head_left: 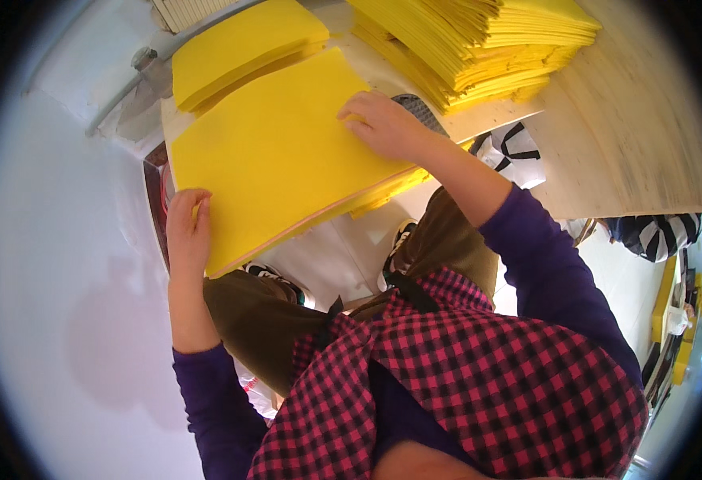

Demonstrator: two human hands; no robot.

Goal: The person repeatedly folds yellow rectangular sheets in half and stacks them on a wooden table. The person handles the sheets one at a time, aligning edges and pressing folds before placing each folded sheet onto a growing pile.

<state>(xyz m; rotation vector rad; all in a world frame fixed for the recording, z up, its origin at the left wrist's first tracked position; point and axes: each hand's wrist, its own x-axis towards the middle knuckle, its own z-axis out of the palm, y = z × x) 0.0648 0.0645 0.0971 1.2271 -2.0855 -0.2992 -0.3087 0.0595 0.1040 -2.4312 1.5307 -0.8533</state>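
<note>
A large, flat yellow sheet point(279, 152) that looks like felt or foam lies in front of me on a work surface, its pale near edge facing my knees. My left hand point(187, 228) is at the sheet's left edge, fingers bent loosely over it and thumb apart from them. Across the upper right part, my right hand point(383, 124) rests with its fingers slightly curved on the sheet near its right edge. I see nothing held in either hand. Just beyond is a stack of smaller yellow sheets point(247, 44).
Tall piles of folded yellow sheets point(479, 48) stand at the back right. A grey textured object point(419, 108) lies beside my right hand. A pale wooden board point(631, 136) fills the right side, with a white bag point(519, 156) below it. A white wall point(71, 264) borders the left.
</note>
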